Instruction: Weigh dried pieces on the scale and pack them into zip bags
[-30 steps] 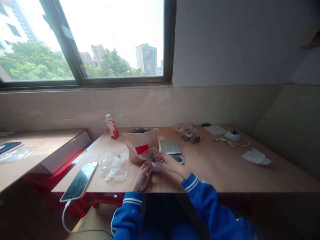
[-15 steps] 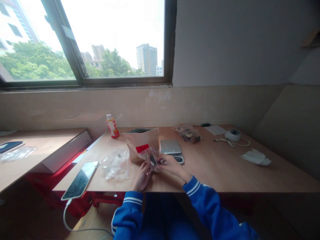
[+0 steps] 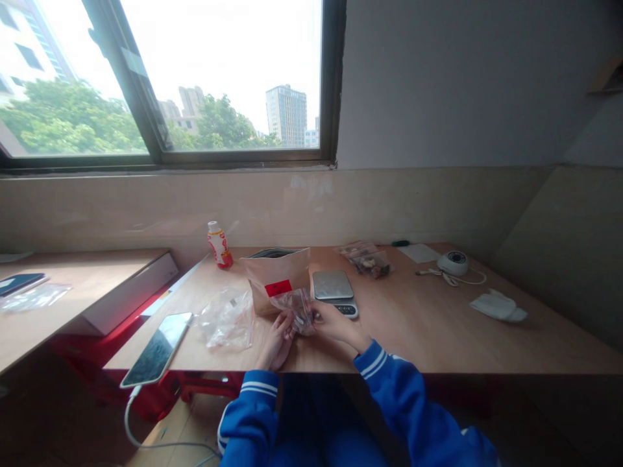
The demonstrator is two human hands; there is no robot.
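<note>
Wooden desk point(image 3: 438, 324) under a wide window point(image 3: 219, 78), w/ trees & tall bldgs outside. At the desk's near edge we see two hands in blue sleeves w/ white stripes. Left hand point(image 3: 278, 337) & right hand point(image 3: 335, 322) both grip a small clear bag point(image 3: 294, 303), fingers closed on it from either side. The bag is lifted a bit off the desk, w/ dark bits inside; we can't tell what they are. Right behind it stands a brown paper pouch point(image 3: 277, 275) w/ a red label, upright, top open. A silver scale point(image 3: 332, 285) lies just right of the pouch, near the right hand. Crumpled clear plastic point(image 3: 226, 321) lies just left of the left hand. Further left, a phone point(image 3: 156, 350) w/ a cable overhangs the edge. At the back we see a red & white bottle point(image 3: 219, 245) & a snack bag point(image 3: 370, 263). Far right: a round white device point(image 3: 452, 263) & a white cloth point(image 3: 497, 305), well apart from the hands.
</note>
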